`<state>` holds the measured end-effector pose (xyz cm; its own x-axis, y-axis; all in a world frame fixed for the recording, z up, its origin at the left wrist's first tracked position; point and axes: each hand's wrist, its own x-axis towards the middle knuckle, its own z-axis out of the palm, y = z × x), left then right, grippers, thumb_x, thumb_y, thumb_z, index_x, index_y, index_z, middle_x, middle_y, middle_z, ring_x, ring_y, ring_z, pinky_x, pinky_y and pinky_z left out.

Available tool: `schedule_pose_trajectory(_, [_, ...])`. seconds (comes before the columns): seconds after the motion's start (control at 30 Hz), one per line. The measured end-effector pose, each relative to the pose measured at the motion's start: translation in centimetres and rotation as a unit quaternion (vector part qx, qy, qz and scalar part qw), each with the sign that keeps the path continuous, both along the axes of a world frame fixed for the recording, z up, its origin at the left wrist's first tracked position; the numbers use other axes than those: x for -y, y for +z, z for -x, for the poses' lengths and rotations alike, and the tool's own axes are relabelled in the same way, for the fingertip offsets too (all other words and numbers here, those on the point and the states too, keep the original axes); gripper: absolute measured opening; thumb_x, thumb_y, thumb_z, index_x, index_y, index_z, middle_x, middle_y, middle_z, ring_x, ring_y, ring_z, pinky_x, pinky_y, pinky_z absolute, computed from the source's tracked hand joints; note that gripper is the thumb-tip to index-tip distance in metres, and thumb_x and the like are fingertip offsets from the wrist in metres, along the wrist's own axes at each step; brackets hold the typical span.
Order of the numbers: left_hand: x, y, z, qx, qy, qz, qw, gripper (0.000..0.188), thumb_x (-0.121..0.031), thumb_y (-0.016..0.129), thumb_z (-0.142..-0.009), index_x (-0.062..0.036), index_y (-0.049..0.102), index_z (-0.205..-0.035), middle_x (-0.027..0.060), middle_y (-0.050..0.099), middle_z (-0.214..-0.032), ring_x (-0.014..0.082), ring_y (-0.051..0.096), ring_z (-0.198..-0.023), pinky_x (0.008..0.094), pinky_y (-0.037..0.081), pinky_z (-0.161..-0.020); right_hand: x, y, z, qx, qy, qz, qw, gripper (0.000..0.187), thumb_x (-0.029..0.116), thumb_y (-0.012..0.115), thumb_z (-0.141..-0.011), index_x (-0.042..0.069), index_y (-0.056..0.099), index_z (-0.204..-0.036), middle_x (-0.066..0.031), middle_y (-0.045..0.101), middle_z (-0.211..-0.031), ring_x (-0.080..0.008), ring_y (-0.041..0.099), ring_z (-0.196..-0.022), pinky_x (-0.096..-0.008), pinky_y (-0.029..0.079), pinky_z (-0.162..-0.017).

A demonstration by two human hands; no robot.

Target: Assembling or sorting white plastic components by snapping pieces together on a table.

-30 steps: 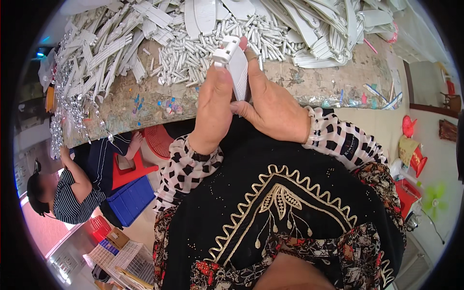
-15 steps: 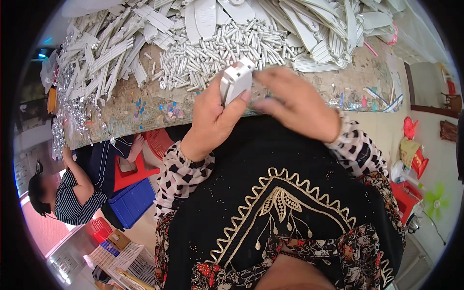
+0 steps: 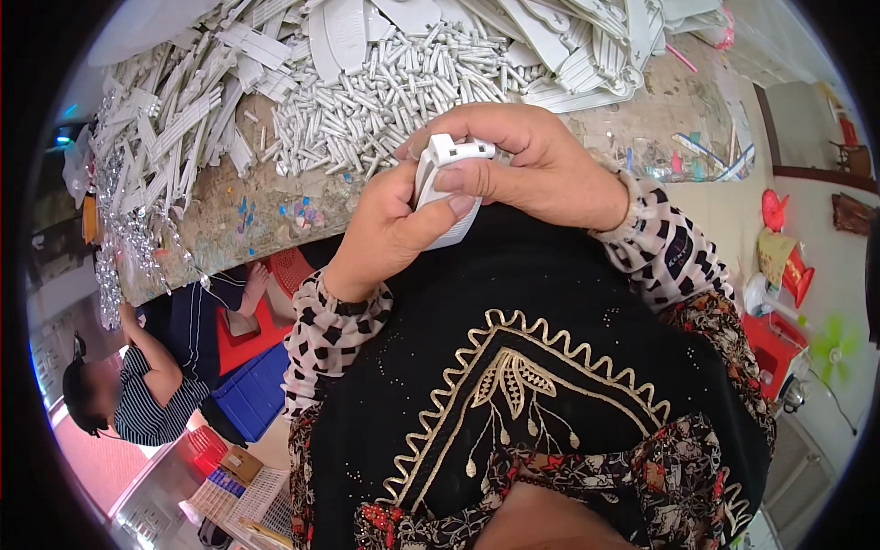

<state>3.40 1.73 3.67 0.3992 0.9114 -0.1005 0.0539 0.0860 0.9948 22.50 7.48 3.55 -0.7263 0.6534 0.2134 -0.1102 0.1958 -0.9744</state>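
Both hands grip a white plastic part [image 3: 449, 220] over my lap at the table's near edge. It has a block-like end with small dark slots and a flat ribbed face below. My left hand [image 3: 387, 220] is closed round its lower left side, thumb across the face. From the right, my right hand [image 3: 541, 165] presses its thumb on the slotted end, with its fingers curled behind, partly hidden. Just beyond the hands lies a pile of small white pegs [image 3: 394, 96].
Long white ribbed strips [image 3: 188, 119] are heaped at the far left, and flat white curved pieces [image 3: 587, 55] at the far right. Silver tinsel [image 3: 110, 220] hangs off the worn table [image 3: 215, 225]. A person [image 3: 151, 385] sits at left beside a blue crate [image 3: 249, 390].
My right hand has come in from the right and taken hold of the white part's slotted end. The part has been lowered slightly toward me and tilted.
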Motion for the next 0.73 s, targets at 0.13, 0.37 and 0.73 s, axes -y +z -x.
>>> schedule_pose_trajectory(0.13, [0.4,-0.9,-0.5,-0.047,0.028,0.032,0.998,0.032,-0.02,0.07,-0.083,-0.0006,0.061,-0.106,0.006,0.066,-0.092,0.0147,0.062,-0.082,0.0283,0.048,-0.073,0.2,-0.3,-0.4,0.004,-0.05,-0.058,0.997,0.027,0.01,0.06,-0.09,-0.001,0.061,-0.115,-0.0095,0.066,-0.102,-0.0156,0.062,-0.095,-0.0276,0.049,-0.083])
schedule_pose_trajectory(0.37, [0.1,-1.4,-1.5,-0.189,0.002,-0.048,0.981,0.046,-0.025,0.078,-0.073,0.0008,0.059,-0.107,0.0156,0.066,-0.093,0.0263,0.066,-0.084,0.0344,0.05,-0.075,1.2,0.1,-2.7,0.044,-0.047,-0.07,0.995,0.026,0.01,0.059,-0.091,-0.002,0.061,-0.114,-0.0111,0.066,-0.104,-0.0155,0.063,-0.093,-0.0278,0.048,-0.083])
schedule_pose_trajectory(0.73, [0.3,-2.9,-1.0,-0.183,-0.007,-0.069,0.981,0.051,-0.027,0.074,-0.079,-0.0026,0.057,-0.12,0.0168,0.067,-0.088,0.026,0.068,-0.08,0.032,0.05,-0.072,1.2,-1.6,-2.2,-0.057,-0.097,0.032,0.993,0.024,0.015,0.064,-0.09,0.0,0.061,-0.109,-0.0071,0.065,-0.096,-0.0146,0.061,-0.084,-0.0255,0.047,-0.076])
